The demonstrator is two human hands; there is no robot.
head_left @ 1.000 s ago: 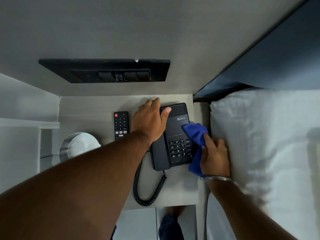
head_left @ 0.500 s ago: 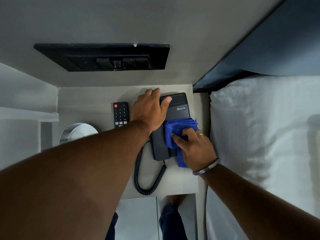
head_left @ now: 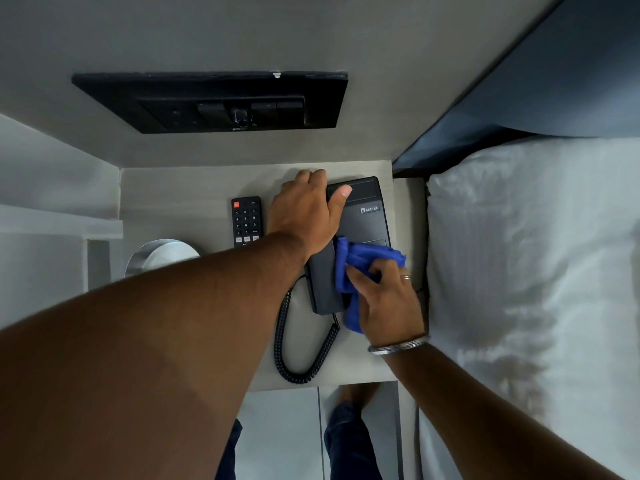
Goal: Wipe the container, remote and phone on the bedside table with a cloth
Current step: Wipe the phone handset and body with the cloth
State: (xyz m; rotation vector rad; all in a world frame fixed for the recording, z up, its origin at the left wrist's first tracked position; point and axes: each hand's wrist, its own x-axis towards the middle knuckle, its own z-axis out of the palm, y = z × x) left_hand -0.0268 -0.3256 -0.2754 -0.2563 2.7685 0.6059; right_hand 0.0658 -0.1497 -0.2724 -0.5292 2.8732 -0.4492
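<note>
- Mid-wipe on phone [head_left: 360, 216]: right hand [head_left: 388, 299] clutched blue cloth [head_left: 367, 258] over keypad.
- Left hand [head_left: 304, 213] gripped phone top, steadying.
- Remote [head_left: 246, 221], container [head_left: 162, 252] on desk [head_left: 180, 188]: wiped or not, unclear.

**Dim bedside corner beside a white bed**

A grey wall [head_left: 207, 36] is carrying a black rectangular switch panel [head_left: 214, 102]. A white pillow [head_left: 526, 271] is lying to the right under a dark padded headboard [head_left: 561, 74]. Pale glossy floor tiles [head_left: 280, 434] are showing below.
</note>
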